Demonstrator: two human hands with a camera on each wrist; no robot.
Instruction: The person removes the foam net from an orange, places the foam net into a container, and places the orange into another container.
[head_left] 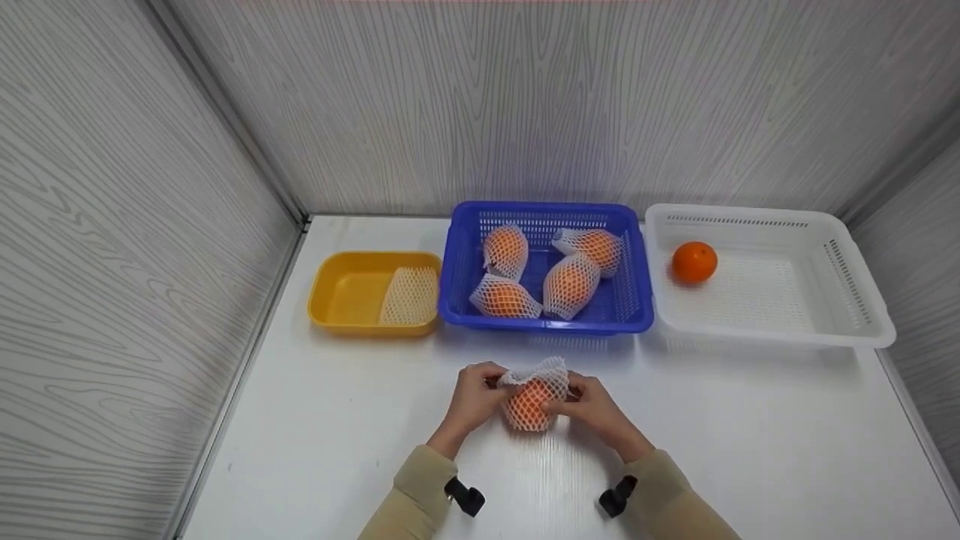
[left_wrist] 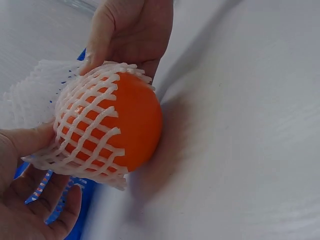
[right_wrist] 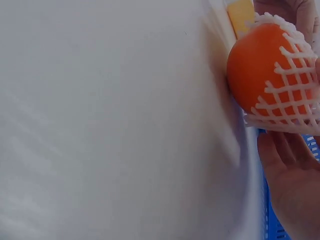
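An orange (head_left: 529, 405) sits partly inside a white foam net sleeve (left_wrist: 90, 117) in front of the blue basket. Its bare orange end bulges out of the net on the side nearer the person. My left hand (head_left: 478, 391) pinches the net's edge from the left, thumb over the mesh in the left wrist view. From the right, my right hand (head_left: 591, 409) holds the net between thumb and fingers. The net's far end stands up loose above the fruit.
A blue basket (head_left: 546, 324) holds several netted oranges. On its left, a yellow tray (head_left: 349, 296) contains a flat foam net (head_left: 410, 295). To the right, a white basket (head_left: 772, 339) holds one bare orange (head_left: 694, 262). Grey wood-grain panels (head_left: 480, 105) rise behind the table.
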